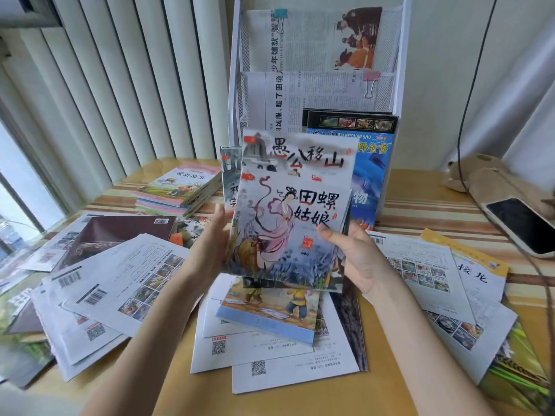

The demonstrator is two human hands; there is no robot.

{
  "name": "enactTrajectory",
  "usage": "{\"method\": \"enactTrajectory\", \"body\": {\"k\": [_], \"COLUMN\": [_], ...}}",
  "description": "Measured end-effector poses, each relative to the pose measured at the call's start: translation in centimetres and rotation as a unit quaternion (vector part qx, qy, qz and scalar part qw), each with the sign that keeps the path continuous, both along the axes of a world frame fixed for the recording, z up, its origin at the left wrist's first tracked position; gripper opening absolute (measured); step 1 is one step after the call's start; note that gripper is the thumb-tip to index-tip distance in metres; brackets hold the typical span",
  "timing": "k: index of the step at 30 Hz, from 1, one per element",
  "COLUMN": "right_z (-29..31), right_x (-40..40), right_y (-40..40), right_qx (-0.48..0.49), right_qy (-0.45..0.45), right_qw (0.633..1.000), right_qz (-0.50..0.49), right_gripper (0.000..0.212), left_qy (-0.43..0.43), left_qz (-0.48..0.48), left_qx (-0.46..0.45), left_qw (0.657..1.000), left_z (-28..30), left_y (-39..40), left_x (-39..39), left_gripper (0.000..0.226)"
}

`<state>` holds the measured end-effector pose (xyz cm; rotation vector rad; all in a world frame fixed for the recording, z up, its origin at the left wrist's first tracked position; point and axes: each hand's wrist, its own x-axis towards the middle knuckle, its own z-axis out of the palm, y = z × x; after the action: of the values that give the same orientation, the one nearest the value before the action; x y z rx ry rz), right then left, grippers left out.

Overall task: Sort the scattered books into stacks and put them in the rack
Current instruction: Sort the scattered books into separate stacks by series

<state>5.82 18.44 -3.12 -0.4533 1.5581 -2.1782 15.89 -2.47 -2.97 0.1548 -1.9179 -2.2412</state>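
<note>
Both hands hold up a small bundle of thin picture books [288, 223] above the table, covers facing me. My left hand [210, 244] grips the bundle's left edge and my right hand [357, 253] grips its right edge. The front cover shows a woman in pink robes; a second cover sticks out above it. Behind stands a white mesh rack [237, 85] with newspapers in its upper pockets and blue books [369, 175] in the lowest one. Many thin books [126, 280] lie scattered face down on the table, left, right and under my hands.
A neat stack of books [180, 190] sits at the back left of the wooden table [345, 397]. A phone [522, 226] with a cable and a brown plush toy [486, 178] lie at the right. Vertical blinds [120, 85] hang at the left.
</note>
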Motion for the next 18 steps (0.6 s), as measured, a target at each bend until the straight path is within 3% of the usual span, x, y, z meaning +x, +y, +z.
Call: {"method": "enactTrajectory", "body": {"k": [2,4,8,12,14,16,18], "right_z": [0.4,0.3,-1.5,-3.1,-2.8,-2.7,-2.9], "right_x": [0.0,-0.1,0.6,1.0,1.1,0.9,0.5], "right_y": [-0.2,-0.2,-0.3,0.2,0.8,2.0,3.5], "right_qx": [0.043,0.082,0.106,0.188,0.266,0.340,0.501], "right_qy": [0.057,0.080,0.083,0.120,0.175,0.235,0.287], "right_qw": [0.997,0.993,0.991,0.973,0.948,0.907,0.804], "right_qz": [0.002,0.008,0.023,0.052,0.017,-0.079,-0.141], "right_gripper": [0.028,0.037,0.031,0.031,0.029,0.036,0.057], "left_qy": [0.037,0.052,0.057,0.023,-0.006,-0.037,-0.080], "left_qz": [0.017,0.054,0.096,0.110,0.119,0.119,0.111], "left_qx": [-0.078,-0.107,-0.046,-0.055,-0.073,-0.089,-0.094], "left_qw": [0.996,0.991,0.993,0.992,0.990,0.988,0.986], "left_z": [0.6,0.1,-2.1,-3.8,-4.0,-4.2,-4.2], "left_y": [0.7,1.1,2.1,2.6,2.4,2.3,2.3], "left_x": [0.1,-0.1,-0.5,-0.6,-1.0,-1.7,-2.5], "left_gripper": [0.035,0.046,0.054,0.048,0.033,0.028,0.034]}}
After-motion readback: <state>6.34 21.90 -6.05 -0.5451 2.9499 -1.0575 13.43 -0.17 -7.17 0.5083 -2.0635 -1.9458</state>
